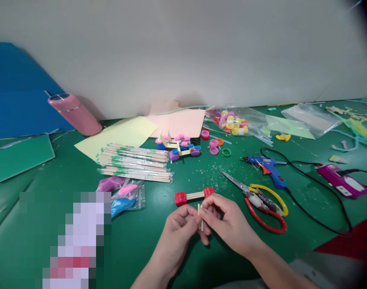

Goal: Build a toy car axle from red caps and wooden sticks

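Observation:
My left hand (183,224) and my right hand (224,212) meet near the front middle of the table. Both are closed, fingertips pinching short pale wooden sticks (199,208) held roughly upright; how many there are is partly hidden by the fingers. Just beyond my hands lies a piece made of red bottle caps (180,198) joined by pale sticks (195,195); my right hand overlaps the near edge of its right end. Scissors (255,198) with one yellow and one red handle lie open to the right of my hands.
Wrapped chopsticks (135,162) lie left of small cap-wheeled models (183,152). Bagged coloured clay (123,200) is nearer. A blue glue gun (269,170) trails a black cord to a purple power strip (341,180). Behind are a pink bottle (78,116) and bagged caps (231,122).

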`<state>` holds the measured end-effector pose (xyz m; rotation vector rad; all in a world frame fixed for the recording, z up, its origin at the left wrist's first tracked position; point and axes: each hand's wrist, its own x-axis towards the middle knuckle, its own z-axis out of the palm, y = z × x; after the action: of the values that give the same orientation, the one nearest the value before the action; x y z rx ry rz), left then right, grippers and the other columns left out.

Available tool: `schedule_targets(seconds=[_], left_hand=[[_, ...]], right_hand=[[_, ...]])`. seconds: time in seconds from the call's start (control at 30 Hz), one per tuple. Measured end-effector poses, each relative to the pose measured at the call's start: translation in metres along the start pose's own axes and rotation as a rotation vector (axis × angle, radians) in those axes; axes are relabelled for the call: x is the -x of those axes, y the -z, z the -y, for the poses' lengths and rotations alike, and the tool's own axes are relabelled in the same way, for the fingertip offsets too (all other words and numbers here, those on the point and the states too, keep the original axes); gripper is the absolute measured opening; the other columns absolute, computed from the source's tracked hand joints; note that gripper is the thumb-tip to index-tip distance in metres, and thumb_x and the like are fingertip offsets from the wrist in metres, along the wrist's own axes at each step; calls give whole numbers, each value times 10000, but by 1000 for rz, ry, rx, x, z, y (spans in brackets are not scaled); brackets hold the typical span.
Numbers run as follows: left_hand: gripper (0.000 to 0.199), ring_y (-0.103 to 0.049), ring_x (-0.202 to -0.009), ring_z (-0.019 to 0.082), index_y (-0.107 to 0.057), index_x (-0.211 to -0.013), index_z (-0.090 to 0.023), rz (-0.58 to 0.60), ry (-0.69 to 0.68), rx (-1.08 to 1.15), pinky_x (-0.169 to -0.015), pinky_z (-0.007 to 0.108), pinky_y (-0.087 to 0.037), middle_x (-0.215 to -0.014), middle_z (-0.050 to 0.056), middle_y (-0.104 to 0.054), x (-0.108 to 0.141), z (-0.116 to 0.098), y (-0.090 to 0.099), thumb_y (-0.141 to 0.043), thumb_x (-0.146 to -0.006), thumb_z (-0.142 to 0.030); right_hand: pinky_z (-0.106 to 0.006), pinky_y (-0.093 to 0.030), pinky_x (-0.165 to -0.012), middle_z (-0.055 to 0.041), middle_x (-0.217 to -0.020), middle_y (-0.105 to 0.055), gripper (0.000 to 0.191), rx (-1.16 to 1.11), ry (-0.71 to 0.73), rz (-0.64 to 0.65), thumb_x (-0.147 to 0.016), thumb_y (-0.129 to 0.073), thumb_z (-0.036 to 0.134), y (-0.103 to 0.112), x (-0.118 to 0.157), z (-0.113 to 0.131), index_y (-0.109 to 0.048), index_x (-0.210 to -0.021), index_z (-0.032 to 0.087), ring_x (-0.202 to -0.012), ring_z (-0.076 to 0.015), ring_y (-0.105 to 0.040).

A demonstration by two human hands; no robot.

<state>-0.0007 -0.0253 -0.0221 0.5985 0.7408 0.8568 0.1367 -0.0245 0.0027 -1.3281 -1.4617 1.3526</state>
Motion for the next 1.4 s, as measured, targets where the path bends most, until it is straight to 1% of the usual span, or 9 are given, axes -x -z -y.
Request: schedule_targets(seconds=[0.17, 0.37, 0.53, 0.6, 0.67, 0.8, 0.9, 1.1, 1.4], left_hand=[[136, -565, -489, 137, -541, -692, -132, 7, 15, -7, -527, 269, -429, -588, 35, -643, 1, -1, 0, -550, -809, -200], [156, -573, -491, 143, -543, -670, -133, -2, 25, -18, -541, 277, -422, -594, 41, -649, 0, -3, 0, -549, -808, -206], [145, -553, -535, 126, -570, -668, -137, -65, 5, -44, -573, 260, -410, -594, 22, -633, 1, -1, 0, -594, -784, -220], [145, -518, -528, 105, -584, -655, -134, -96, -16, -50, -551, 232, -388, -566, 1, -599, 1, -2, -1, -630, -758, -225], [142, -491, -523, 89, -596, -658, -131, -114, -42, -47, -538, 213, -370, -556, -10, -577, 1, -2, 0, -643, -750, -229], [118, -486, -540, 84, -618, -696, -139, -116, -118, 0, -560, 209, -365, -576, -13, -574, 0, -5, 3, -615, -777, -225], [80, -492, -543, 84, -636, -747, -157, -113, -162, 50, -585, 218, -371, -584, -19, -578, -1, -7, 6, -604, -786, -219], [92, -499, -547, 96, -630, -720, -164, -90, -147, 62, -583, 227, -370, -602, -7, -591, 0, -7, 8, -598, -787, -219], [153, -433, -558, 94, -600, -654, -146, -118, -131, -94, -571, 224, -332, -576, -22, -515, 0, -1, 7, -646, -744, -260]], right_hand=[[-183, -391, -463, 81, -490, -512, 163, -196, -80, 67, -861, -482, 269, -2, -3, -4, -469, -722, 186, -426, -79, -542], [-208, -391, -475, 72, -495, -495, 181, -287, -95, 98, -864, -467, 308, -1, -3, -7, -455, -735, 182, -432, -95, -532], [-190, -324, -494, 61, -593, -389, 212, -151, -5, -150, -872, -455, 300, 13, 0, -9, -457, -696, 181, -527, -78, -383], [-194, -313, -487, 60, -595, -382, 204, -85, -11, -179, -882, -432, 309, 18, 4, -13, -449, -716, 190, -526, -86, -358], [-199, -313, -481, 57, -582, -401, 193, 19, -49, -161, -880, -427, 309, 22, 8, -17, -442, -725, 195, -517, -92, -365], [-201, -314, -475, 49, -549, -427, 182, 245, -119, -39, -851, -450, 276, 22, 17, -25, -446, -689, 193, -507, -101, -394], [-198, -314, -474, 46, -557, -437, 162, 320, -121, 5, -838, -452, 259, 19, 20, -29, -459, -691, 192, -505, -101, -404], [-196, -314, -471, 49, -557, -428, 116, 311, -117, -4, -824, -458, 248, 14, 18, -29, -473, -723, 192, -499, -100, -391], [-182, -318, -459, 53, -545, -433, 147, 207, -107, -8, -824, -461, 246, 10, 10, -16, -449, -686, 195, -496, -96, -412]])
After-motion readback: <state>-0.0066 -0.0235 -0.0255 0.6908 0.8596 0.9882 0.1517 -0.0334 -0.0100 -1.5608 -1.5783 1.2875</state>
